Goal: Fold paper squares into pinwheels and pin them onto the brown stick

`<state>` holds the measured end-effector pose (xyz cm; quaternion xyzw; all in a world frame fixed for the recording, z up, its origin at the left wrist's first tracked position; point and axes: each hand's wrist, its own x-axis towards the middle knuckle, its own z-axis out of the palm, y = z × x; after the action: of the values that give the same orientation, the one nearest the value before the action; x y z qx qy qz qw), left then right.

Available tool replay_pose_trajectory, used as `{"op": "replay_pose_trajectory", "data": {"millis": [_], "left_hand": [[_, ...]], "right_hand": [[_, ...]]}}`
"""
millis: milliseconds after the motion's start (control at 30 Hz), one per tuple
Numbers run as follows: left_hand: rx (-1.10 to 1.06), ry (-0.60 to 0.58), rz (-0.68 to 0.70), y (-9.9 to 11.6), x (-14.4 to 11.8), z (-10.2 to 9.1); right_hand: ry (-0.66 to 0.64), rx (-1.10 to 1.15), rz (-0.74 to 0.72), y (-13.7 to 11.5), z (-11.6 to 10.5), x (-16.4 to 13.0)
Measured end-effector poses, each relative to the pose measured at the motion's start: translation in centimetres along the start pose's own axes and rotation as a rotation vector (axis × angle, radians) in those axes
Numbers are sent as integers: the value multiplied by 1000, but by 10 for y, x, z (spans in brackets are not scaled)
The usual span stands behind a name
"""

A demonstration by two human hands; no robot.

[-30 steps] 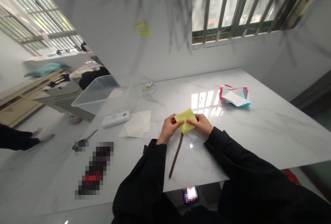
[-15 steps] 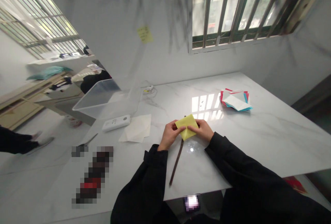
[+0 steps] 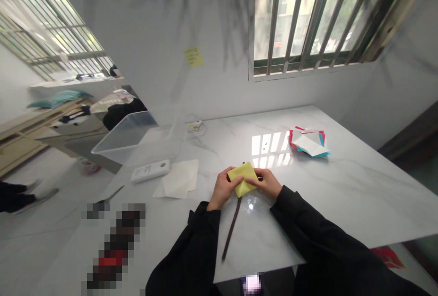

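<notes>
Above brown stick (image 3: 231, 230): yellow paper (image 3: 242, 178) pinched between left hand (image 3: 223, 189) fingers and right hand (image 3: 269, 183) fingers.

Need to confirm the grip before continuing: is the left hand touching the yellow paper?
Touching. The head view shows the left hand with its fingers wrapped over the left edge of the yellow paper; no gap shows.

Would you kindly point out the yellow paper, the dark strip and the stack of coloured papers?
yellow paper (image 3: 242, 178), head view, middle of the sheet.
dark strip (image 3: 230, 231), head view, mid-length.
stack of coloured papers (image 3: 310, 143), head view, top white sheet.
</notes>
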<state>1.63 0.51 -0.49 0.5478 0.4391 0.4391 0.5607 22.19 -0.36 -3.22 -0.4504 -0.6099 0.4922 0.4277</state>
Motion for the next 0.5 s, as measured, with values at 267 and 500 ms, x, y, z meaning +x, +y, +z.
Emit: {"op": "replay_pose_trajectory", "data": {"millis": [267,500], "left_hand": [[-194,144,-4,-9,5,-4],[-403,194,-30,-7,6,-4]], "right_hand": [[638,-365,-35,23,-63,29],[602,-709,60,34,-75,70]]}}
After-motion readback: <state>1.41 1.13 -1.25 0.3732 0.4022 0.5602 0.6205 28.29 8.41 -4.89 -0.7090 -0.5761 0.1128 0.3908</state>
